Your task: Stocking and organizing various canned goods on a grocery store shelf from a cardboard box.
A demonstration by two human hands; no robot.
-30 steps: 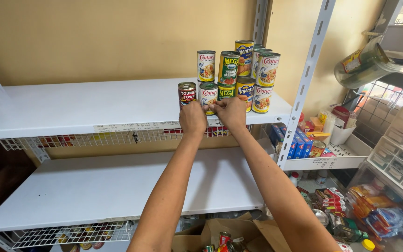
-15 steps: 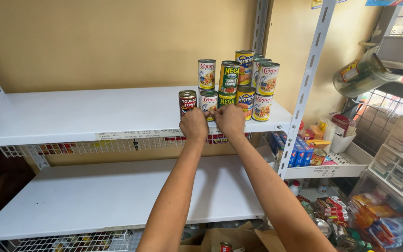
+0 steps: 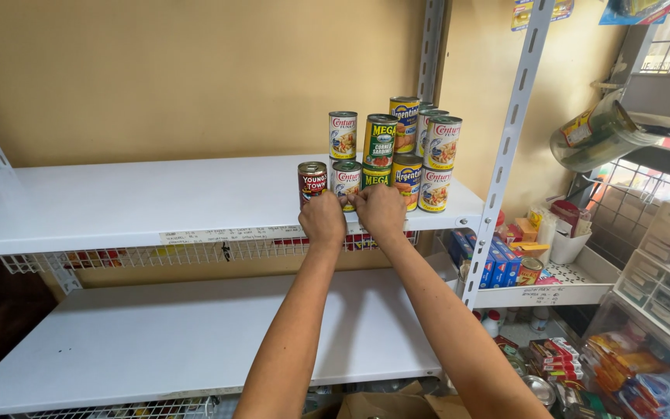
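Hands meet at the top shelf's point(image 3: 118, 203) front edge: left hand point(image 3: 322, 220) curled about the red can point(image 3: 312, 183), right hand point(image 3: 381, 211) curled against the white can point(image 3: 347, 183). Behind them stand stacked cans point(image 3: 409, 151). Bins point(image 3: 661, 279) at right hold packets.

both forearms bare, no sleeves or jewellery.

Ten cans point(image 3: 381, 159) are standing on the upper shelf point(image 3: 118, 203): five along the bottom, five stacked above them, though the back ones are partly hidden. Two white shelves are showing, upper and lower shelf point(image 3: 157, 341). Two hands, left hand point(image 3: 322, 217) and right hand point(image 3: 380, 211), are reaching in.
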